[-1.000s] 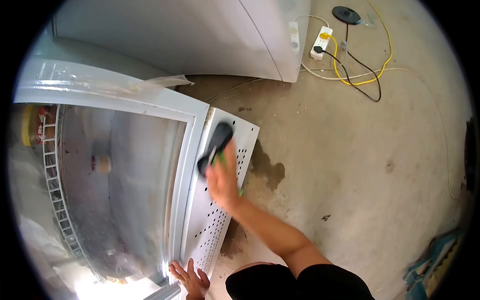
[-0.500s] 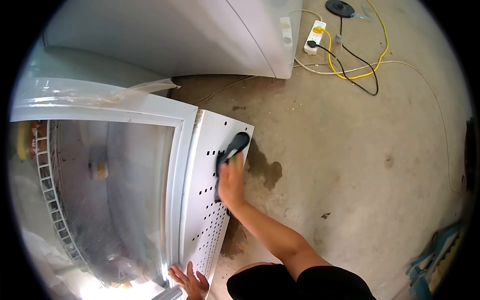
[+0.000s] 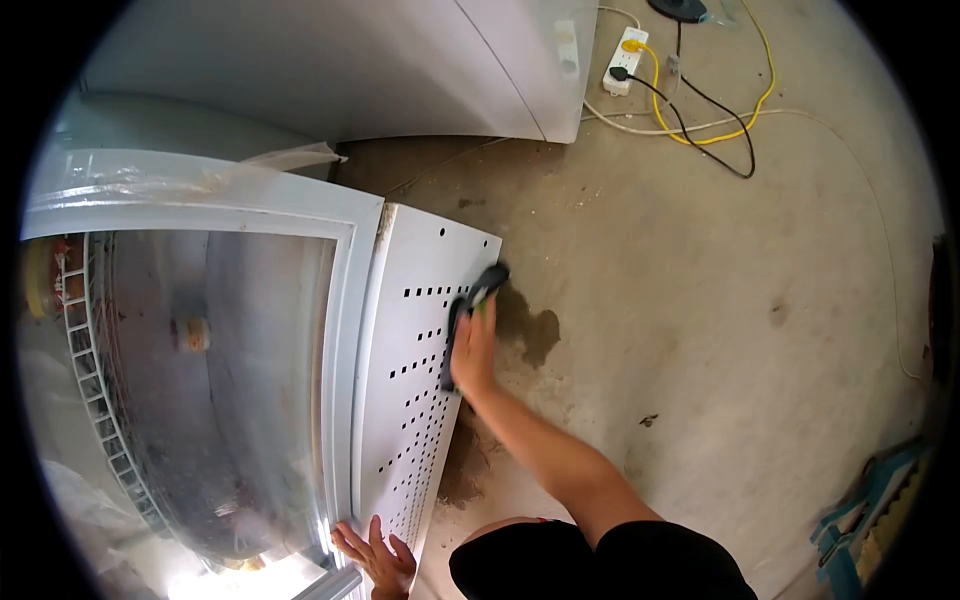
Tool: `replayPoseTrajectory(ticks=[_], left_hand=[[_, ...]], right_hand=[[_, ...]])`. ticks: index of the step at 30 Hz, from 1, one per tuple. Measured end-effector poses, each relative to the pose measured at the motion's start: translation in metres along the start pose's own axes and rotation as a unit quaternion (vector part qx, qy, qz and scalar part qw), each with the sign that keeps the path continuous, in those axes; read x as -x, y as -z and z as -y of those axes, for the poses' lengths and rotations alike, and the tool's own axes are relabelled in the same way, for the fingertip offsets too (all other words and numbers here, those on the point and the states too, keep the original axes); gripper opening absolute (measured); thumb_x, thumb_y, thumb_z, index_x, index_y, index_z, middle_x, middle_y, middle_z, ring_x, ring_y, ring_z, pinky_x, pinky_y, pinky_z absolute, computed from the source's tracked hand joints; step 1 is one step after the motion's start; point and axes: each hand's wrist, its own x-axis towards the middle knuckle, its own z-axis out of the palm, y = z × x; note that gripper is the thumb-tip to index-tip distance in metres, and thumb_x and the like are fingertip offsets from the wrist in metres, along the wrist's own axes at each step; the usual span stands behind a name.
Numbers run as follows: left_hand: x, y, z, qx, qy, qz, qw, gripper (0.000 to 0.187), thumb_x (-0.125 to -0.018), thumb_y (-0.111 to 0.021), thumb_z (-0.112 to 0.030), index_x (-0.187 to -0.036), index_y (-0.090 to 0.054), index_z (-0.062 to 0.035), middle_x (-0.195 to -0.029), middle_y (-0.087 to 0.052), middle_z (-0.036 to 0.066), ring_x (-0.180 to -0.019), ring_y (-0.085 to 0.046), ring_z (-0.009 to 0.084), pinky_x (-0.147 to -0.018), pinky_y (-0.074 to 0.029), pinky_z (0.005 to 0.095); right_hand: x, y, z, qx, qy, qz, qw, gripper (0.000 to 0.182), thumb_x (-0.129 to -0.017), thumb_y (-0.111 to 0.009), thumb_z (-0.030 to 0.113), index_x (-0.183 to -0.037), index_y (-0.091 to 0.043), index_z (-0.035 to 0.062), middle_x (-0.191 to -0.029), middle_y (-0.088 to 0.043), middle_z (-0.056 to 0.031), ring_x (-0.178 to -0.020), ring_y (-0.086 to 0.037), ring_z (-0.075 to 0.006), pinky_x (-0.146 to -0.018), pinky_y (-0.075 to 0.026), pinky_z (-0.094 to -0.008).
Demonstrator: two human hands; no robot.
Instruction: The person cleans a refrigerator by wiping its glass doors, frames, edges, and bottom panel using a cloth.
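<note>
My right hand (image 3: 474, 352) is wrapped around a black scrub brush (image 3: 487, 285), laid along the outer edge of a white perforated panel (image 3: 400, 345). Part of the brush is hidden behind my fingers, and its far end reaches past the panel's edge. Lower down, my left hand (image 3: 380, 558) rests with fingers spread on the near end of the panel, fingertips at the frame of the glass door (image 3: 345, 380). The panel adjoins that white frame and has rows of small square holes.
Behind the glass are a white wire rack (image 3: 95, 385) and a small jar (image 3: 195, 335). A large white appliance (image 3: 330, 70) stands beyond. On the concrete floor lie a power strip (image 3: 625, 62), a yellow cord (image 3: 768, 70) and wet patches (image 3: 540, 335). A teal object (image 3: 865, 500) is at right.
My right hand and the brush have moved slightly right, toward the panel's outer edge, uncovering more holes. My left hand stays in place. The whole view has shifted a little.
</note>
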Motion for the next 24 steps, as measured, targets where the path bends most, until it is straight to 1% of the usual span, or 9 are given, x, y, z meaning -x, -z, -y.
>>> replayPoseTrajectory(ticks=[3,5,8,10,11,13,17,23,24], left_hand=[[-0.002,0.001,-0.005,0.0,0.007,0.006,1.0,0.042,-0.084,-0.046,-0.007,-0.124,-0.041,0.0012,-0.145,-0.008,0.036,-0.133,0.001,0.0559,-0.104,-0.008,0.0663],[0.002,-0.002,0.0,-0.008,0.003,-0.006,1.0,0.041,-0.084,-0.046,-0.007,-0.124,-0.042,0.0019,-0.145,-0.009,0.036,-0.133,0.001,0.0556,-0.104,-0.008,0.0663],[0.007,-0.002,0.006,-0.031,-0.005,0.007,0.999,0.04,-0.084,-0.046,-0.007,-0.123,-0.043,0.0022,-0.144,-0.009,0.036,-0.134,0.001,0.055,-0.104,-0.007,0.0658],[0.007,-0.002,0.008,-0.025,-0.004,0.01,1.0,0.042,-0.083,-0.048,-0.007,-0.124,-0.044,0.0013,-0.144,-0.01,0.036,-0.134,0.002,0.0546,-0.103,-0.007,0.0669],[0.007,-0.003,0.009,-0.014,-0.005,0.002,1.0,0.043,-0.082,-0.05,-0.007,-0.124,-0.045,0.0005,-0.144,-0.01,0.036,-0.134,0.002,0.0542,-0.102,-0.006,0.068],[0.006,-0.007,0.01,-0.014,-0.006,-0.005,1.0,0.043,-0.082,-0.051,-0.008,-0.123,-0.047,0.0003,-0.143,-0.011,0.036,-0.134,0.002,0.0542,-0.103,-0.006,0.067],[0.005,-0.005,0.011,-0.01,-0.024,-0.036,0.999,0.041,-0.081,-0.051,-0.007,-0.121,-0.049,0.0012,-0.142,-0.014,0.037,-0.134,-0.001,0.0535,-0.104,-0.007,0.0654],[-0.002,-0.01,0.005,0.059,-0.046,-0.119,0.99,0.034,-0.081,-0.049,-0.005,-0.115,-0.053,0.0014,-0.14,-0.021,0.038,-0.133,-0.009,0.0533,-0.106,-0.01,0.0621],[-0.003,-0.006,0.003,0.079,-0.044,-0.145,0.985,0.029,-0.08,-0.05,-0.002,-0.109,-0.054,0.0012,-0.137,-0.027,0.037,-0.131,-0.018,0.0531,-0.105,-0.016,0.061]], right_hand=[[0.031,0.005,0.016,-0.008,0.0,0.047,0.999,0.046,-0.093,-0.039,0.007,-0.135,-0.03,-0.0073,-0.144,-0.019,-0.0308,-0.133,-0.02,-0.0461,-0.111,-0.015,-0.0468],[0.012,-0.002,0.012,-0.002,-0.009,0.009,1.0,0.044,-0.093,-0.039,0.007,-0.134,-0.031,-0.007,-0.144,-0.018,-0.0304,-0.133,-0.02,-0.0459,-0.11,-0.017,-0.0475],[-0.054,-0.002,-0.001,-0.009,-0.015,-0.047,0.999,0.039,-0.095,-0.038,0.013,-0.127,-0.039,-0.0091,-0.141,-0.025,-0.031,-0.131,-0.024,-0.0446,-0.11,-0.02,-0.0463],[-0.101,0.002,-0.014,0.004,-0.05,-0.06,0.997,0.042,-0.096,-0.038,0.016,-0.128,-0.039,-0.0108,-0.14,-0.028,-0.0299,-0.13,-0.027,-0.0432,-0.109,-0.023,-0.0424],[-0.124,0.006,-0.02,-0.037,-0.063,-0.059,0.996,0.043,-0.096,-0.037,0.019,-0.126,-0.04,-0.0119,-0.14,-0.03,-0.0291,-0.13,-0.03,-0.0414,-0.109,-0.024,-0.0398],[-0.134,0.012,-0.015,-0.034,-0.065,-0.058,0.996,0.044,-0.097,-0.036,0.02,-0.125,-0.042,-0.0122,-0.14,-0.031,-0.0283,-0.13,-0.031,-0.0402,-0.108,-0.026,-0.0392],[-0.101,0.009,-0.012,-0.02,-0.043,-0.063,0.997,0.043,-0.096,-0.037,0.019,-0.129,-0.04,-0.0086,-0.14,-0.031,-0.0275,-0.129,-0.031,-0.0409,-0.107,-0.026,-0.0394],[0.011,-0.009,-0.016,0.007,-0.028,-0.06,0.998,0.045,-0.096,-0.037,0.015,-0.134,-0.032,-0.0077,-0.142,-0.025,-0.0284,-0.131,-0.026,-0.0432,-0.109,-0.022,-0.0402],[0.035,-0.012,-0.017,0.002,-0.044,-0.055,0.998,0.045,-0.096,-0.037,0.015,-0.134,-0.032,-0.0077,-0.143,-0.023,-0.0284,-0.131,-0.025,-0.0437,-0.109,-0.023,-0.0405]])
